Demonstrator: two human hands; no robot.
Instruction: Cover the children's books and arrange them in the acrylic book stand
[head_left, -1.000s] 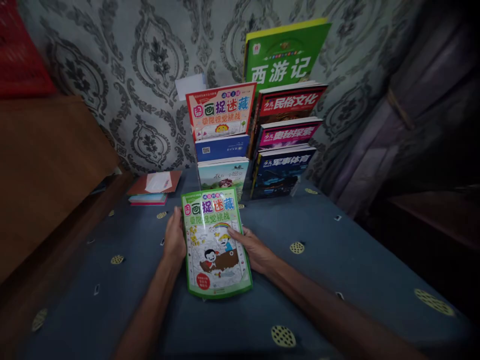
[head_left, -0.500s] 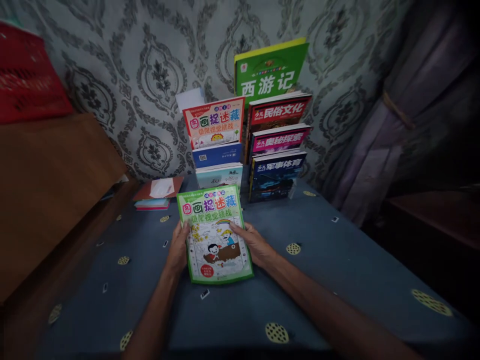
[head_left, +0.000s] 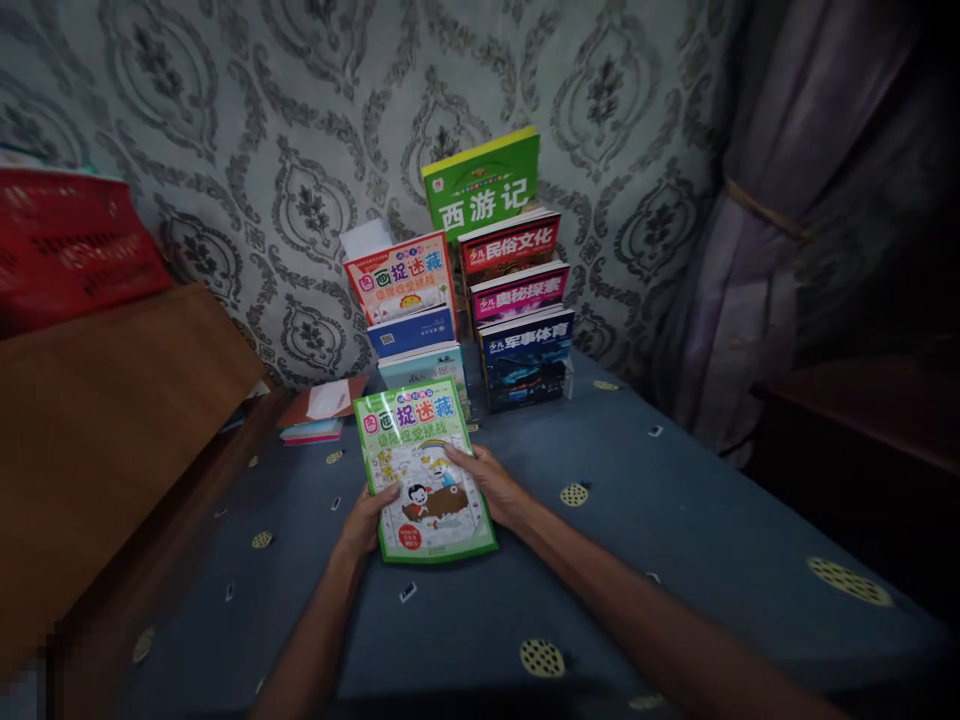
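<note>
A green-bordered picture book (head_left: pixel 427 500) with a cartoon cover is held between my two hands, tilted up above the table. My left hand (head_left: pixel 367 515) grips its left edge, thumb on the cover and fingers hidden behind. On the right edge, my right hand (head_left: pixel 495 485) clasps it the same way. Just beyond stands a row of books: a pale teal book (head_left: pixel 424 367), a blue book (head_left: pixel 412 332) and an orange picture book (head_left: pixel 401 280). Beside them are a dark blue book (head_left: pixel 527 365), a magenta-topped book (head_left: pixel 521 292), a red-topped book (head_left: pixel 511 245) and a tall green book (head_left: pixel 484 185).
A small stack (head_left: pixel 315 412) of booklets lies flat at the back left. A brown box (head_left: pixel 120 430) with a red bag (head_left: pixel 75 245) on top stands at left. The blue tablecloth (head_left: pixel 622 520) meets a patterned wall; a tied curtain (head_left: pixel 765 240) hangs at right.
My view has turned, shifting the standing books left and lower in the picture. My left hand has slid lower along the book's left edge, its thumb further over the cover.
</note>
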